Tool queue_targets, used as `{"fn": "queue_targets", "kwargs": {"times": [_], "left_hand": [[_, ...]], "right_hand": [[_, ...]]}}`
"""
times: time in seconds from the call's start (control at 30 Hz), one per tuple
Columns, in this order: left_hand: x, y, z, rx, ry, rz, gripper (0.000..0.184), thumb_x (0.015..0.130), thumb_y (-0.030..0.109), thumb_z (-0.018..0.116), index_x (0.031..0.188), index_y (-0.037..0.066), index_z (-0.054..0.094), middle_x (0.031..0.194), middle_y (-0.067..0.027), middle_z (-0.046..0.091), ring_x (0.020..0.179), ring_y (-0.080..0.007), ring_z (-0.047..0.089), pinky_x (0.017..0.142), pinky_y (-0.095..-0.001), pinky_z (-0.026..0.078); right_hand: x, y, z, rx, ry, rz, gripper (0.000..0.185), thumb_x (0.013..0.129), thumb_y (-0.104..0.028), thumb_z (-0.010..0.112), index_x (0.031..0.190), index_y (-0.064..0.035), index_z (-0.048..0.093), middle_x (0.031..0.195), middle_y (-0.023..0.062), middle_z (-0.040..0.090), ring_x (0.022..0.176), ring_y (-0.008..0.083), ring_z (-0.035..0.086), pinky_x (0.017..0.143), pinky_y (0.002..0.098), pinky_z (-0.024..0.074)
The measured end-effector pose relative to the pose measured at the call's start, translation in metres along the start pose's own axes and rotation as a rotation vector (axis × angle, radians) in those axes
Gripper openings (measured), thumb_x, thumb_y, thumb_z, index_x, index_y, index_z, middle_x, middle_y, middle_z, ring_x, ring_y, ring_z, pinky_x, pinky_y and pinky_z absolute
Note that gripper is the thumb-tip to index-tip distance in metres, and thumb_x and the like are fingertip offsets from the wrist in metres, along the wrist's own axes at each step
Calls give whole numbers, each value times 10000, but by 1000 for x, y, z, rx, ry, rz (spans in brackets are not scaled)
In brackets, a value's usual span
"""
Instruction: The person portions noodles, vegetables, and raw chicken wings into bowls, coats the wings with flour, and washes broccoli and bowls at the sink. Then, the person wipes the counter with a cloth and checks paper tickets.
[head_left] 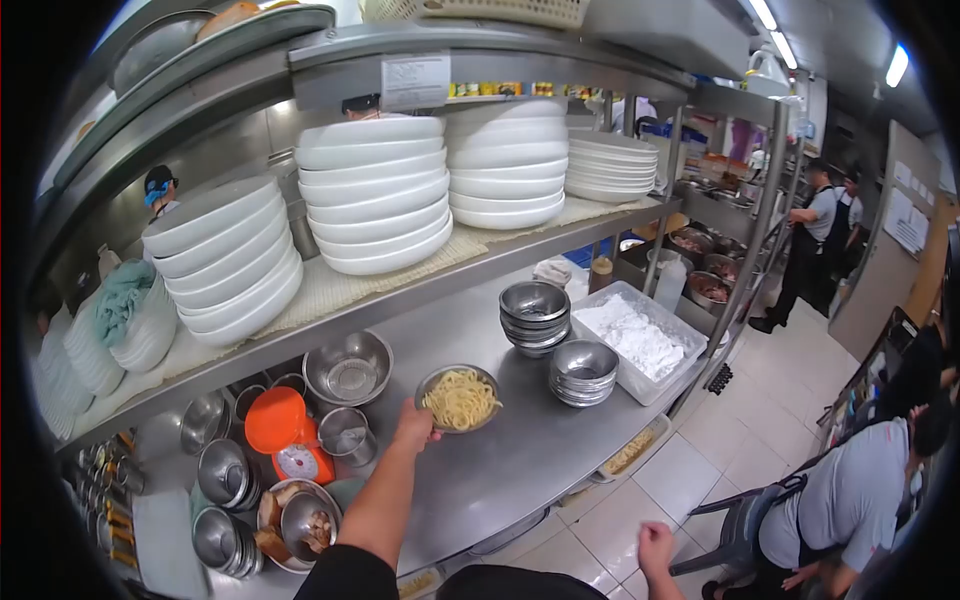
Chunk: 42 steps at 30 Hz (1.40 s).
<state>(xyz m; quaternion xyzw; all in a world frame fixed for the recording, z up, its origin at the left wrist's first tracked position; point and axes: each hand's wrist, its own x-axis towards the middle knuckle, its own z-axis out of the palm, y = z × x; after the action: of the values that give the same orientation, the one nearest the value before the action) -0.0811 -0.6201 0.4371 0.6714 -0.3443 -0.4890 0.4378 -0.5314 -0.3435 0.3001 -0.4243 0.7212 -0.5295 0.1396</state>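
My left hand (417, 424) grips the rim of a metal bowl of noodles (460, 399) over the steel counter (450, 500). The noodles are pale yellow and fill much of the bowl. My right hand (656, 546) hangs over the tiled floor beyond the counter's front edge, with its fingers curled; what they hold, if anything, is hidden. To the right of the noodle bowl stand two stacks of metal bowls (583, 373). Left of it sit a large metal bowl (348, 368), a metal container (347, 436) and an orange scale (300, 462).
White plate stacks (375, 195) line the shelf above the counter. A plastic bin of white powder (640, 335) sits at the counter's right end. A person in a grey shirt (835, 490) is at the lower right, near a dark chair. Others stand farther back.
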Motion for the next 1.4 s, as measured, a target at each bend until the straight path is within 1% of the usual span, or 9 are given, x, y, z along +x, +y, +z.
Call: {"fn": "queue_targets", "kwargs": {"times": [0.13,0.23,0.5,0.7,0.8,0.87,0.93,1.13,1.4], "left_hand": [[42,-17,7,-216,89,-1,425,939,54,480,1330,38,315,976,-167,611,664,-216,652,523,-313,549],[15,-19,31,-413,228,14,485,937,34,494,1382,20,301,1087,-177,585,778,-241,682,597,-318,573],[-21,26,117,-144,53,290,534,927,82,556,1390,-58,332,917,-101,609,685,-164,646,547,-267,507],[118,143,173,506,231,459,754,814,266,714,1402,-42,357,847,-126,649,606,-176,628,477,-299,491],[157,178,192,888,68,181,762,804,352,697,1368,-66,399,945,-182,672,673,-277,662,638,-384,540],[187,159,205,1068,320,531,698,837,371,636,1355,-48,425,1011,-205,672,744,-329,670,788,-423,510],[186,168,212,1045,427,933,580,892,382,522,1332,6,486,1120,-243,649,856,-396,660,1015,-439,388],[101,197,194,906,146,389,336,886,286,545,1080,26,633,944,-175,692,853,-306,681,775,-416,528],[-158,25,140,-369,740,278,227,837,77,528,1044,-17,549,886,-105,618,637,-167,599,551,-304,509]], "right_hand": [[3,112,-106,2,41,211,98,877,-61,608,855,28,643,729,37,621,675,110,579,641,242,472],[26,35,-150,-243,88,186,206,834,-175,690,944,-1,704,779,193,682,681,253,611,691,355,490],[138,12,-65,-4,-22,153,103,901,-52,620,954,29,656,763,15,614,686,78,545,636,222,452],[203,-20,-36,216,-302,318,115,911,-87,640,969,10,660,826,40,654,721,83,575,662,225,467],[225,-18,-49,259,-276,404,138,922,-121,634,977,3,659,839,48,664,718,95,593,654,226,474],[239,-2,-51,299,-230,465,172,921,-161,640,972,2,651,838,77,679,694,117,616,606,226,473],[249,10,-51,303,-262,488,179,922,-163,638,973,8,647,842,82,678,690,117,614,602,227,475],[279,26,-38,193,-621,468,195,930,-173,633,1008,5,650,882,84,678,725,129,632,641,245,501],[288,59,-10,-129,-1466,213,243,921,-184,649,1069,9,650,897,69,679,819,134,643,720,265,512]]}}
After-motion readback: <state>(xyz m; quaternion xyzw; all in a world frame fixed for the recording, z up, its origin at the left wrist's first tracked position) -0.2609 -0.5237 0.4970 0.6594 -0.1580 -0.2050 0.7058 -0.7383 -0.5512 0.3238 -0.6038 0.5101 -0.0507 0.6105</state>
